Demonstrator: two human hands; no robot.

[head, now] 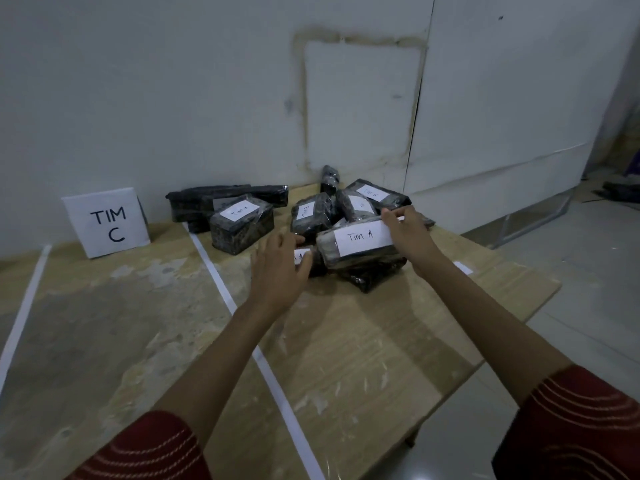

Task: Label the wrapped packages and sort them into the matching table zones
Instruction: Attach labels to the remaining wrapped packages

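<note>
With the right hand (pixel 407 221), grips the right end of the Tim A package (pixel 341 254), fingers curled over the right edge of its white label (pixel 363 237). Holds the left hand (pixel 277 268) at the package's left end, thumb up and fingers loosely bent toward a smaller package (pixel 317 265) with its own paper slip; cannot tell whether grasping it or only touching. Keeps the Tim A package tilted on top of a black wrapped bundle (pixel 367 278), between the two hands, toward the far right corner of the tabletop (pixel 381 341).

Stretches both bare forearms forward, wrists nearly level, red sleeves (pixel 571 427) at the elbows.

Just behind the hands, a pile of labelled packages (pixel 349 204) by the far edge. Left of it, a boxy labelled package (pixel 242 225) in front of long black packages (pixel 228 197). Further left, across a white tape strip (pixel 221 282) running from the far edge to the near edge, an upright TIM C sign (pixel 107 223) against the wall.
</note>
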